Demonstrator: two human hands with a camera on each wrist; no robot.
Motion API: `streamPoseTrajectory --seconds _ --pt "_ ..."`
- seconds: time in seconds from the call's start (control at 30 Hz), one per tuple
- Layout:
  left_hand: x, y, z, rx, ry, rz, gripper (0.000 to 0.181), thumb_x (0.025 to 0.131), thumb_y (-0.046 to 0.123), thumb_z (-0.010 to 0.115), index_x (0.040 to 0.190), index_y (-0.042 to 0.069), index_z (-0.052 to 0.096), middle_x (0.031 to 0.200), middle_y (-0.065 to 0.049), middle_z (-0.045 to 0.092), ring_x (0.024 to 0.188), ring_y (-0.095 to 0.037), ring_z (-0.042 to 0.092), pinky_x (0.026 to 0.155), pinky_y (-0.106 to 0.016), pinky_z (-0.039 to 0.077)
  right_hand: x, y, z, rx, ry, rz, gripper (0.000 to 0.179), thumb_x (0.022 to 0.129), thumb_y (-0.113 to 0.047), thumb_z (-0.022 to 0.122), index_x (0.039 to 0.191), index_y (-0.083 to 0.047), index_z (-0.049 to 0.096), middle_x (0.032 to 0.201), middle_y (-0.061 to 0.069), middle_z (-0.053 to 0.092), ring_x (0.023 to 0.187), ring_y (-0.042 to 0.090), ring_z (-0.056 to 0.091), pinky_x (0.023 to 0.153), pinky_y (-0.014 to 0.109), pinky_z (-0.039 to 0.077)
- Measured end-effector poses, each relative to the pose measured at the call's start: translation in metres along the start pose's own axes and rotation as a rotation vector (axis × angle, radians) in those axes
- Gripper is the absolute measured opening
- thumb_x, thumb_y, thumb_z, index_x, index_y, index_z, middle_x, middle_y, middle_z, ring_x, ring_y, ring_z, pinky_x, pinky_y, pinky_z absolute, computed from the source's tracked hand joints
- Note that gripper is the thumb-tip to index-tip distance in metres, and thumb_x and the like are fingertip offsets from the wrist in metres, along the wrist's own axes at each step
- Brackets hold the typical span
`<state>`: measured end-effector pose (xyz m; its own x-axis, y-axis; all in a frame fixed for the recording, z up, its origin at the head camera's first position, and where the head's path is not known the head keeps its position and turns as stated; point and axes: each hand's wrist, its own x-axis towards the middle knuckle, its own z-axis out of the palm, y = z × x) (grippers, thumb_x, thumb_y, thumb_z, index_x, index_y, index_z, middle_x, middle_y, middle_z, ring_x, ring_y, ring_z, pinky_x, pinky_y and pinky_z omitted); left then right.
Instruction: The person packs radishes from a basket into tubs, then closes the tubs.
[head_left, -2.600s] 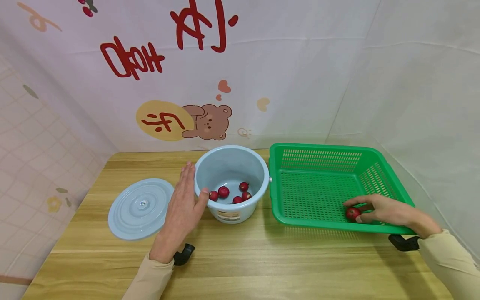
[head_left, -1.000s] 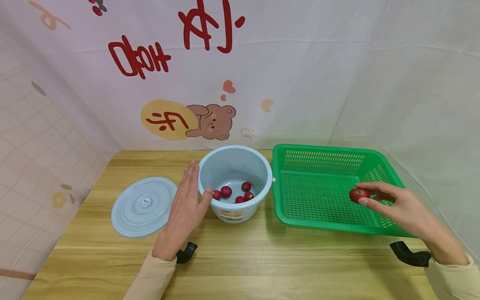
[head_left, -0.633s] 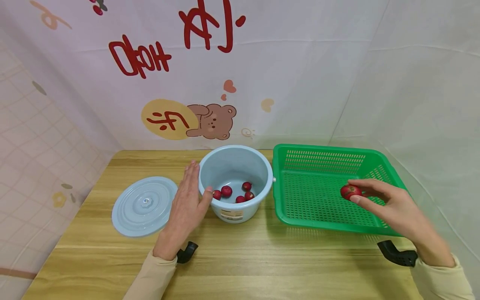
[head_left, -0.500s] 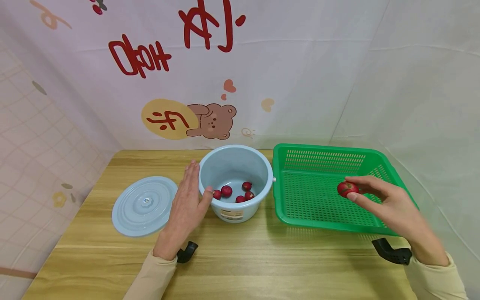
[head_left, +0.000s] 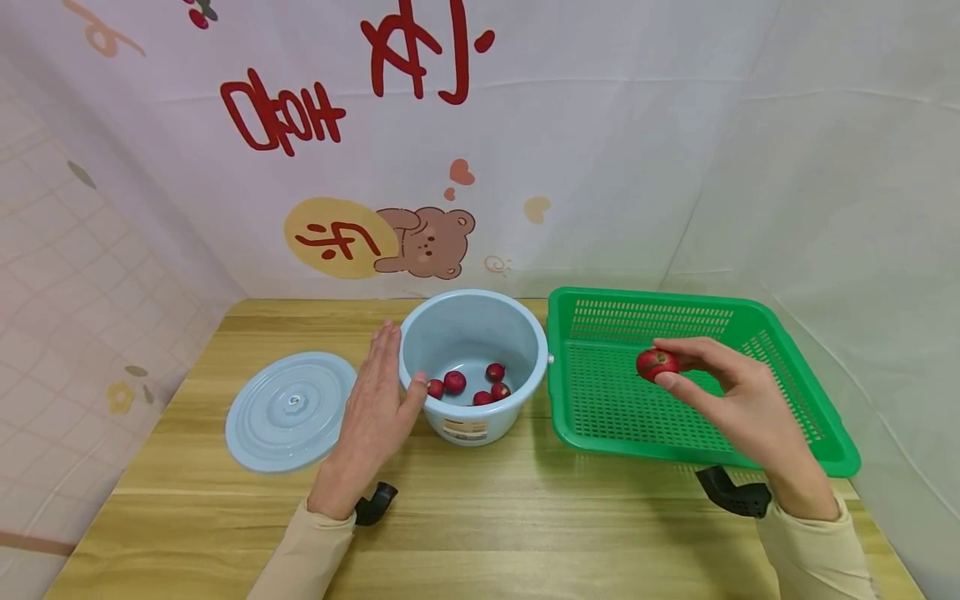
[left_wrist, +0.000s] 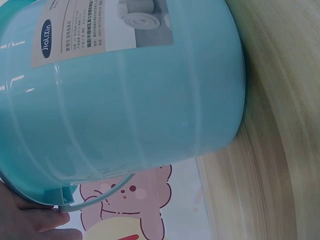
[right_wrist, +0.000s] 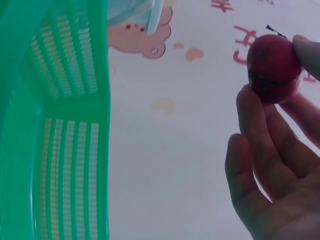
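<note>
My right hand [head_left: 738, 396] pinches a round red radish [head_left: 654, 364] between thumb and fingertips, raised over the green basket [head_left: 600, 408]. The right wrist view shows the radish [right_wrist: 272, 65] with a dark crack line and a thin stem, the little finger standing apart from it. My left hand [head_left: 371, 425] lies with straight fingers along the left side of a light blue bucket [head_left: 472, 321], thumb at the rim. Inside the bucket are several red radishes [head_left: 454, 382]. In the left wrist view, fingertips [left_wrist: 50, 219] sit by the bucket's rim and handle [left_wrist: 100, 199].
A round light blue lid [head_left: 292, 417] lies flat on the wooden table [head_left: 525, 517], left of the left hand. The basket stands close to the bucket's right side. Behind the table hangs a white printed cloth [head_left: 600, 167].
The right hand has lifted the radish from the basket's front right part and carried it left and upward. The left hand stays at the bucket. The head view has shifted slightly.
</note>
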<state>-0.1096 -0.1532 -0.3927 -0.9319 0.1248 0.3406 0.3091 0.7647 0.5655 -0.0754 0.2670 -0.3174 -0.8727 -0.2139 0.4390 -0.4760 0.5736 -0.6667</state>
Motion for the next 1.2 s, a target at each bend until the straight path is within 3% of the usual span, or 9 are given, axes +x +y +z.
streamPoseTrajectory --seconds 0.33,0.77,1.2 --pt "0.000 0.000 -0.001 0.001 0.003 0.014 0.075 0.105 0.039 0.049 0.163 0.000 0.023 0.172 -0.013 0.018 0.159 -0.030 0.012 0.121 -0.062 0.023 0.018 -0.016 0.027 0.039 0.057 -0.143 0.048 0.084 0.009 0.079 0.127 -0.009 0.073 0.109 -0.002 0.074 0.098 0.006 0.066 0.089 0.014 0.049" --pt "0.000 0.002 -0.001 0.002 -0.005 0.000 0.076 0.104 0.040 0.048 0.164 0.002 0.022 0.172 -0.011 0.017 0.159 -0.031 0.012 0.122 -0.061 0.022 0.038 -0.041 0.061 0.144 0.104 -0.181 0.049 0.082 0.008 0.081 0.127 -0.009 0.074 0.117 0.002 0.074 0.109 0.009 0.065 0.094 0.019 0.050" --pt "-0.001 0.003 -0.002 -0.006 -0.005 -0.011 0.076 0.103 0.040 0.048 0.163 0.001 0.024 0.173 -0.009 0.016 0.159 -0.030 0.013 0.122 -0.061 0.022 0.053 -0.050 0.096 0.133 0.089 -0.248 0.051 0.082 0.006 0.082 0.129 -0.008 0.072 0.119 0.002 0.072 0.108 0.013 0.064 0.093 0.020 0.052"
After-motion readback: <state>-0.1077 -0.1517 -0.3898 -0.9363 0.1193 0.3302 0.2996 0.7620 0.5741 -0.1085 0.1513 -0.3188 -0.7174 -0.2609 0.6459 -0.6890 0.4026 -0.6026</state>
